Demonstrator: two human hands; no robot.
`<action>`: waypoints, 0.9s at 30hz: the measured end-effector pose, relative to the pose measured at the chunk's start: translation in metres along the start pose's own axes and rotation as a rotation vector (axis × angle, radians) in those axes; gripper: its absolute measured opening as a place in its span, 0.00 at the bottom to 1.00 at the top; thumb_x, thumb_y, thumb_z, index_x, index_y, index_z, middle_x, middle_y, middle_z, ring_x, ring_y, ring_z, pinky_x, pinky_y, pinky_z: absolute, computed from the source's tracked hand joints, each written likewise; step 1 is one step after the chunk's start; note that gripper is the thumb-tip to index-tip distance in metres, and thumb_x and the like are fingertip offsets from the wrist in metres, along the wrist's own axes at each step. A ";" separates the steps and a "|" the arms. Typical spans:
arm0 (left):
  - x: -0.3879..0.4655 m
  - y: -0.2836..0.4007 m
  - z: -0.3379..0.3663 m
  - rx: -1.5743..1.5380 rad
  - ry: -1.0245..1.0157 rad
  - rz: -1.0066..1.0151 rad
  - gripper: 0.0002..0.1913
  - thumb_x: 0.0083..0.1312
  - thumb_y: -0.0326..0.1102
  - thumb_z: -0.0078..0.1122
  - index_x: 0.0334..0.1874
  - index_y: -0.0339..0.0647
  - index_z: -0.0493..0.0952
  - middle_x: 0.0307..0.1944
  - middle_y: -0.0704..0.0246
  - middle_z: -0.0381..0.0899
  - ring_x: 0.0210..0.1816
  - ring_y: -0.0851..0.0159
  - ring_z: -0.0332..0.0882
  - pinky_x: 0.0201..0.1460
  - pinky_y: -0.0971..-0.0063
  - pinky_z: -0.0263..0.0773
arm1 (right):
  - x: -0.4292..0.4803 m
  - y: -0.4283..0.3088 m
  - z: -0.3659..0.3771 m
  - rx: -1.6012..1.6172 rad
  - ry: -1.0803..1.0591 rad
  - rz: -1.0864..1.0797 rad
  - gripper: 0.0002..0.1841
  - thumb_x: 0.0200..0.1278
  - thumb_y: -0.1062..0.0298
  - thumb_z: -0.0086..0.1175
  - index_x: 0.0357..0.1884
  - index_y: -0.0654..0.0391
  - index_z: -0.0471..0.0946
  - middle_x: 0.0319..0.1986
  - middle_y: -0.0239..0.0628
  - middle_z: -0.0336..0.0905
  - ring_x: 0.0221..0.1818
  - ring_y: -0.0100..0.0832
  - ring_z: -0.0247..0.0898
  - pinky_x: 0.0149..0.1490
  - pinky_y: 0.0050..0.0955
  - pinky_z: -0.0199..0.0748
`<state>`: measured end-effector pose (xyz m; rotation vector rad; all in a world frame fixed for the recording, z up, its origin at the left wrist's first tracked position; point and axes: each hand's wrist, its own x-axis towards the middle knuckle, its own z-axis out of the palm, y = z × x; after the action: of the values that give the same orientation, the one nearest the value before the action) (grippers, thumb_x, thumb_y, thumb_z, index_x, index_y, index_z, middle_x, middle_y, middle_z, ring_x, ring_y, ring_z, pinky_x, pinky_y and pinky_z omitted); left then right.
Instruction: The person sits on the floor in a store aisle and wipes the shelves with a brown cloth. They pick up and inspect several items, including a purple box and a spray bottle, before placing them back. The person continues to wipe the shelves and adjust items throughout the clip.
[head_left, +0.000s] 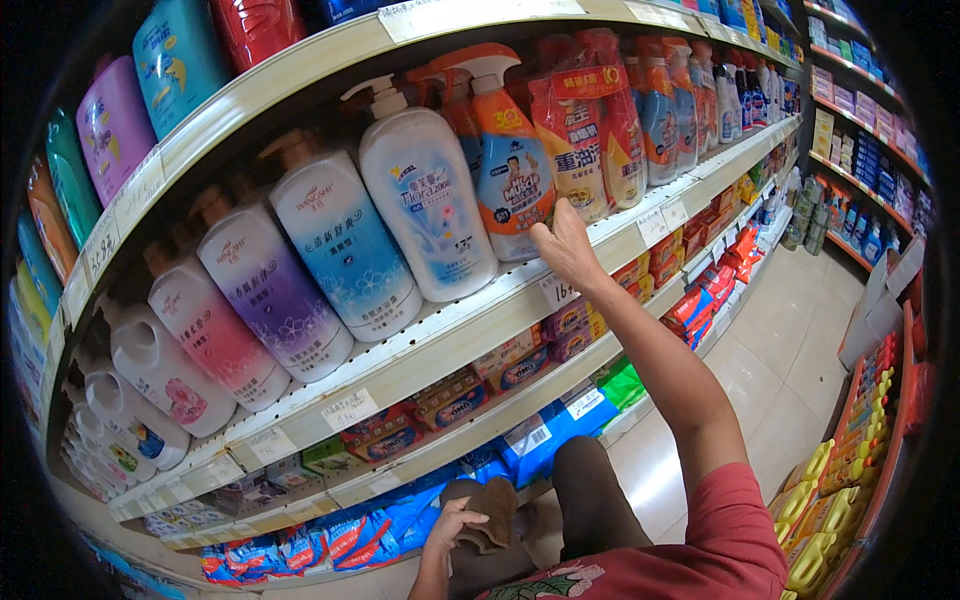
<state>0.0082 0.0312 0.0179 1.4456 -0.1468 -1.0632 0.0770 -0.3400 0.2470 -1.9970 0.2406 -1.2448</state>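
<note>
My right hand is at the lower right edge of an orange and blue Mr Muscle spray bottle on the middle shelf. The thumb lies against the bottle's front, and the other fingers curl at its side, partly hidden. A red and yellow refill pouch stands just right of it. On the left stands a white Flora pump bottle. Low down, near my knees, my left hand holds a folded brown cloth.
Pump bottles, such as a blue and white one, line the shelf leftward. Boxed soap and blue bags fill lower levels. Yellow-capped bottles stand behind me at right. The tiled aisle floor runs between shelves.
</note>
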 end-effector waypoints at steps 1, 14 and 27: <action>0.000 0.000 0.000 0.004 0.002 0.002 0.17 0.47 0.27 0.59 0.42 0.35 0.76 0.33 0.68 0.79 0.31 0.69 0.77 0.35 0.78 0.71 | 0.001 -0.005 0.000 -0.024 -0.034 0.045 0.16 0.49 0.68 0.45 0.35 0.73 0.62 0.30 0.59 0.68 0.37 0.50 0.66 0.46 0.40 0.64; -0.001 -0.002 0.001 -0.021 0.010 0.035 0.18 0.47 0.26 0.59 0.44 0.35 0.76 0.33 0.69 0.79 0.32 0.70 0.77 0.37 0.79 0.71 | 0.006 -0.005 0.009 0.050 -0.027 0.240 0.20 0.41 0.81 0.44 0.41 0.76 0.59 0.38 0.58 0.67 0.44 0.44 0.67 0.53 0.32 0.63; 0.000 0.000 0.004 -0.013 0.001 0.049 0.19 0.47 0.26 0.59 0.45 0.35 0.76 0.35 0.68 0.79 0.33 0.69 0.77 0.38 0.79 0.71 | 0.009 -0.025 0.020 0.401 0.188 0.384 0.19 0.41 0.69 0.47 0.35 0.74 0.68 0.33 0.57 0.72 0.38 0.47 0.69 0.46 0.34 0.65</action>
<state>0.0053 0.0287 0.0185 1.4246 -0.1732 -1.0220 0.0928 -0.3179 0.2656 -1.4147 0.4103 -1.1258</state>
